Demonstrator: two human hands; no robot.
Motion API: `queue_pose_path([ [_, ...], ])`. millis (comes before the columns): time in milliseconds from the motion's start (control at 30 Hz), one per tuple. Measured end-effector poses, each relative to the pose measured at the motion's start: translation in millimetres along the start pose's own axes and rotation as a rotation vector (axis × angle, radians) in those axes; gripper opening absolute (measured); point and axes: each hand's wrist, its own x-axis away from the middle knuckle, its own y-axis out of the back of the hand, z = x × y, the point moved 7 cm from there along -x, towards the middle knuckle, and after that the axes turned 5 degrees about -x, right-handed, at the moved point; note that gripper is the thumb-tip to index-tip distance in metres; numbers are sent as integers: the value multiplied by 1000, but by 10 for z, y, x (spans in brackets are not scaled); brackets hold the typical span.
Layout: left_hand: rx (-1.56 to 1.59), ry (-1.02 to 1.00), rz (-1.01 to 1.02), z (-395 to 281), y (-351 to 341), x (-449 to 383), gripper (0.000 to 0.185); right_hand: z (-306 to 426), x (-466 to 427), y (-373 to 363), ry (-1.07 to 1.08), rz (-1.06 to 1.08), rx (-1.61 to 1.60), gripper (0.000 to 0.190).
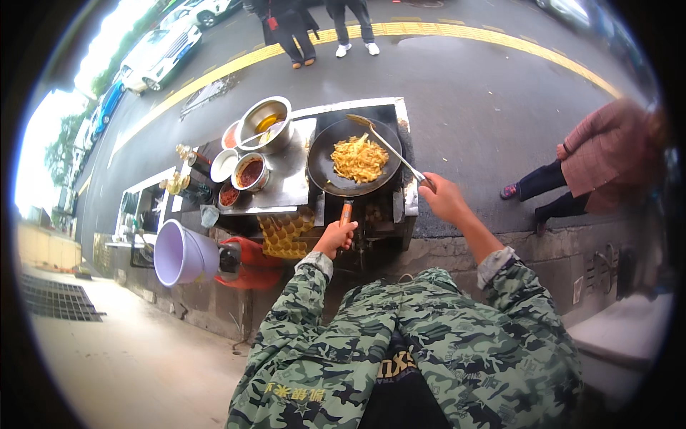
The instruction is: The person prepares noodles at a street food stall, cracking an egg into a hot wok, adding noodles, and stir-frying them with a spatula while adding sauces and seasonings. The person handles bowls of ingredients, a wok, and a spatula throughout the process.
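My left hand (335, 239) is closed around the wooden handle (347, 213) of a dark wok (323, 161). A heap of yellow-brown fried food, apparently noodles or shreds (360, 158), lies in the middle of the wok. In my right hand (444, 195) is the grip of a long metal wok spatula (394, 150). Its shaft crosses the wok's right rim, and its blade (360, 120) is over the far rim, apart from the food. The wok sits on a stove (403, 123) with a metal frame.
Left of the wok, a steel counter (292, 185) bears a large steel pot (280, 142) with a ladle, a bowl of red chili sauce (250, 172) and bottles (199, 161). A lavender bucket (177, 254) and red gas cylinder (252, 265) stand below. People (595, 150) stand on the road nearby.
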Motion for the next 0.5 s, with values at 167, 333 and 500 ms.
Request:
queue_pose_path([
  [167, 355, 60, -15, 277, 6, 427, 52, -466, -461, -678, -46, 65, 304, 34],
  [333, 566, 162, -112, 1343, 360, 780, 56, -473, -471, -1077, 18, 465, 389, 31],
  [500, 459, 259, -191, 1973, 474, 466, 52, -467, -427, -979, -101, 246, 497, 28],
])
